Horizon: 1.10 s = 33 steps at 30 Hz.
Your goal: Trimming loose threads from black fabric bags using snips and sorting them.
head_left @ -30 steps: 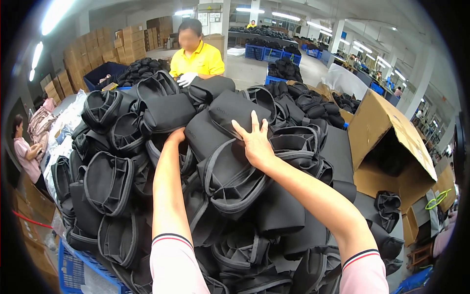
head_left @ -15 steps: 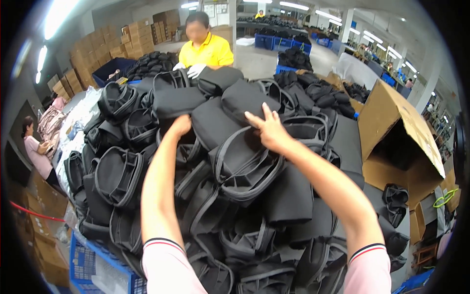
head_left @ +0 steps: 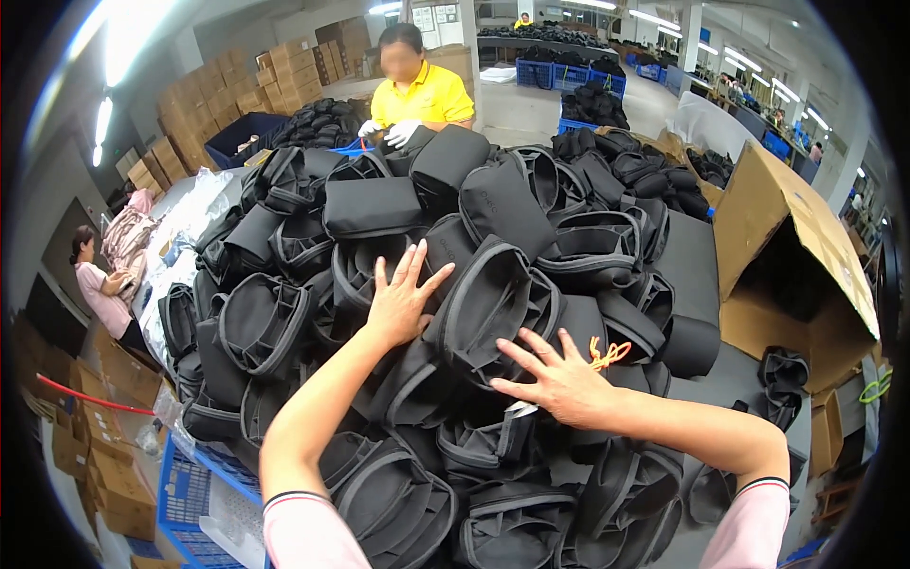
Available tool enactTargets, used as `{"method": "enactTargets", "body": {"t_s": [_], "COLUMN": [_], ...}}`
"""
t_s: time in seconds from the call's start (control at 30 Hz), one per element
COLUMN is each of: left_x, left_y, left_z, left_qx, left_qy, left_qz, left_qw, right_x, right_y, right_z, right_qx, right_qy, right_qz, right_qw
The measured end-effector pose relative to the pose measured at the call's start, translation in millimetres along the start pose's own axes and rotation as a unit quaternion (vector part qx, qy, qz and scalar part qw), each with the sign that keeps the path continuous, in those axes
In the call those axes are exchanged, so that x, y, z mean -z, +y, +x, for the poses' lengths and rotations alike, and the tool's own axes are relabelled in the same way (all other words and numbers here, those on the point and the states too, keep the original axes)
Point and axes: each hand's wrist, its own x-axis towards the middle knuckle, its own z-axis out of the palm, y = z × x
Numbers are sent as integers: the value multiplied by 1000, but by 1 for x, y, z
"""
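A large heap of black fabric pouches, many with their tops open, spreads before me. My left hand [head_left: 403, 296] lies with fingers spread against the left side of an open black pouch [head_left: 485, 302] in the middle. My right hand [head_left: 559, 377], fingers also apart, touches that pouch's lower right side. A looped orange cord [head_left: 609, 353] shows beside the right hand, and a small pale pointed tip [head_left: 521, 409] sticks out below it. What the tip belongs to is hidden. Behind my hands lie a closed-looking pouch [head_left: 373, 207] and a smooth upright pouch [head_left: 500, 207].
Across the heap stands a person in yellow [head_left: 422, 100] with white gloves, handling pouches. An open cardboard box [head_left: 791, 242] sits at the right. A blue plastic crate [head_left: 190, 493] stands at the lower left. Another person in pink [head_left: 102, 284] is far left.
Both hands have come nearer to me: the left has moved off the farther pouches, the right has dropped lower. The middle pouch has tilted more upright. The orange cord and pale tip now show.
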Motion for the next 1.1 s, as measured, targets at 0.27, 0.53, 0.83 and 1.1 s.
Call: {"method": "enactTargets", "body": {"t_s": [0.27,0.53,0.83,1.1], "left_x": [-69,-107,-111,30], "left_y": [-20,-43,-71,-50], "left_z": [60,109,127,69], "left_qx": [4,24,16,80], "left_qy": [39,52,45,-33], "left_qz": [-36,-99,-324,-476], "left_qw": [999,993,945,875], "right_x": [-37,-60,-66,-27], "right_y": [41,77,77,57], "right_z": [51,89,105,83], "right_qx": [-40,-65,-80,-73], "right_qy": [-6,-18,-113,-144], "right_qz": [-28,-46,-47,3], "right_qw": [999,997,989,987]}}
